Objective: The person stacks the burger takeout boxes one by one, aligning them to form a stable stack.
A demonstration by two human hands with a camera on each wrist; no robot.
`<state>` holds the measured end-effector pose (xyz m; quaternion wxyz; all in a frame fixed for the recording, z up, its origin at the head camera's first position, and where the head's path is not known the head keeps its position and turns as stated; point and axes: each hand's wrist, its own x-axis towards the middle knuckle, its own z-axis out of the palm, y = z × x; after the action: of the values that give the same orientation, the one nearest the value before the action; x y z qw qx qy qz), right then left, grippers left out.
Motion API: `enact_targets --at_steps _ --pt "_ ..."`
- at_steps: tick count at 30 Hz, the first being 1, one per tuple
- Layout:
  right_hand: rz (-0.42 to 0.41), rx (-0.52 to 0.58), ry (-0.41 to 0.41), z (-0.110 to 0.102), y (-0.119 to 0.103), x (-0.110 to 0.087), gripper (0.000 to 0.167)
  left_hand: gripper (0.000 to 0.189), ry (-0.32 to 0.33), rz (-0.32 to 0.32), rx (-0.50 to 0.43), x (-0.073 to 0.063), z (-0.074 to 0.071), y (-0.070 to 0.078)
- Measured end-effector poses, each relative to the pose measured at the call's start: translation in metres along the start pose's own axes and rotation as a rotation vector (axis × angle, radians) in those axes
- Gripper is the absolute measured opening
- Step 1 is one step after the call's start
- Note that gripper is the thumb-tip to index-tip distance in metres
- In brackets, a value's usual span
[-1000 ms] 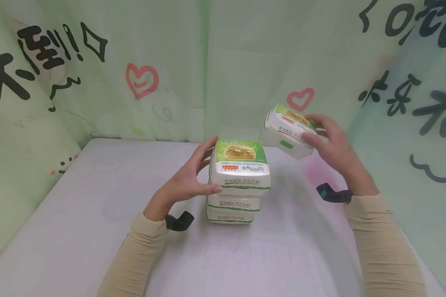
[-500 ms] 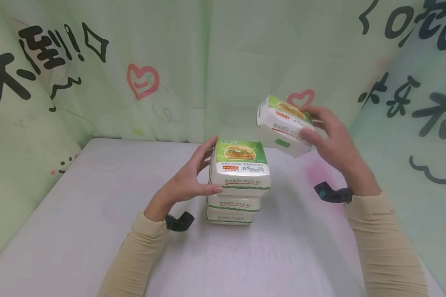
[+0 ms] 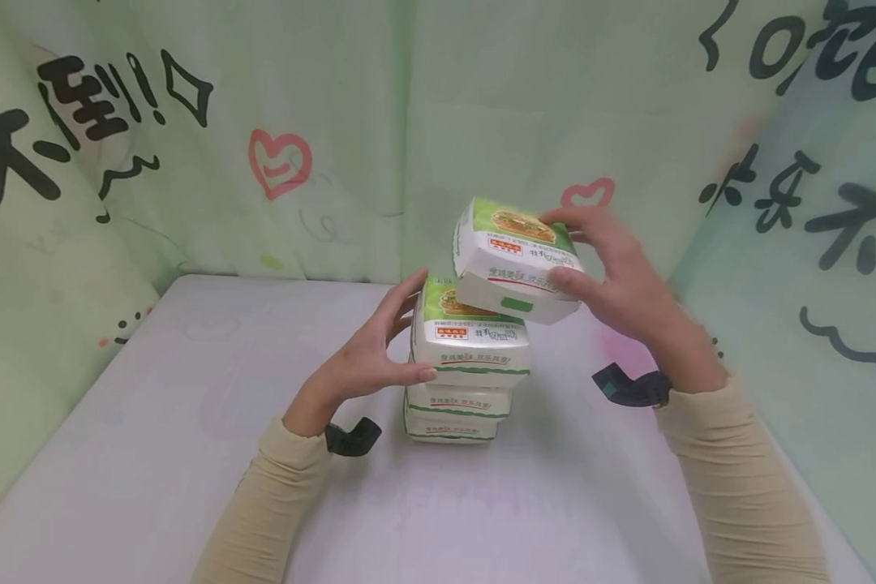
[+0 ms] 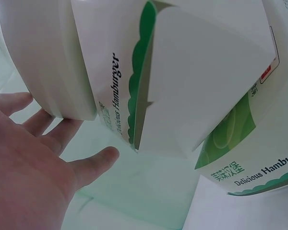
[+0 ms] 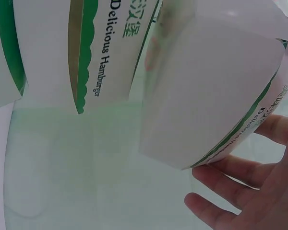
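Observation:
In the head view, white-and-green hamburger boxes stand stacked on the table. My left hand [image 3: 365,349] spans the left side of the top stacked box [image 3: 474,357], thumb at its front corner and fingers behind. Two lower boxes, a middle box [image 3: 460,399] and a bottom box [image 3: 451,430], show beneath it. My right hand [image 3: 613,272] grips another hamburger box [image 3: 514,259] by its right side, tilted and held over the back of the stack. It hides part of the top lid's burger picture; whether the two boxes touch I cannot tell. The right wrist view shows the held box's underside [image 5: 211,91].
A white table [image 3: 153,454] carries the stack. Green cloth [image 3: 350,162] with black characters and pink hearts hangs behind and along both sides. Dark straps sit on both wrists.
My right hand has carried its hamburger box leftward, from beside the stack to above its back part, and the box tilts less. The left hand and the stack have stayed in place.

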<state>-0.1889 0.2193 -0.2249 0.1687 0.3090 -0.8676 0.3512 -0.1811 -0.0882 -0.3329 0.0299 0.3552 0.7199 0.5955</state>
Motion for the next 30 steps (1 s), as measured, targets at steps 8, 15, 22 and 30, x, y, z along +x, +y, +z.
enact_targets --at_steps 8,15,22,30 --pt "-0.087 -0.037 -0.047 0.009 -0.007 0.005 0.058 0.105 -0.007 0.023 -0.006 0.001 0.0 -0.001" --pt "-0.119 -0.07 -0.07 0.013 -0.012 0.008 0.056 0.102 -0.011 0.029 0.003 0.002 0.0 -0.001" --pt "-0.091 -0.073 -0.085 0.015 -0.013 0.007 0.057 0.103 -0.011 0.014 0.013 0.002 0.0 -0.001" --pt "-0.079 -0.006 -0.086 0.015 -0.013 0.004 0.059 0.107 -0.015 0.027 -0.013 0.002 -0.002 -0.003"
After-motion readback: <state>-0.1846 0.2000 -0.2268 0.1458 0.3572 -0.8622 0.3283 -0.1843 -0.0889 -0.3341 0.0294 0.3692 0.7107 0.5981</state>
